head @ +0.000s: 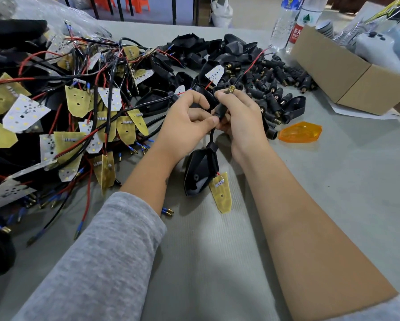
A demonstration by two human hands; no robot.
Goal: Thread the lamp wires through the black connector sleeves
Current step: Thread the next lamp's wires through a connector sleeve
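Head view: right hand (237, 117) grip curled round black connector sleeve (223, 107), brass threaded end up. Left hand (187, 122) pinches the sleeve's lower end. Black wire (211, 135) hangs to lamp housing (200, 171) on grey tabletop (333, 181)

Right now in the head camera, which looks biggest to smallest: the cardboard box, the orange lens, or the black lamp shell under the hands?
1. cardboard box, though partly cut off
2. black lamp shell
3. orange lens

The shell lies nearer the camera, so the last two are unsure.
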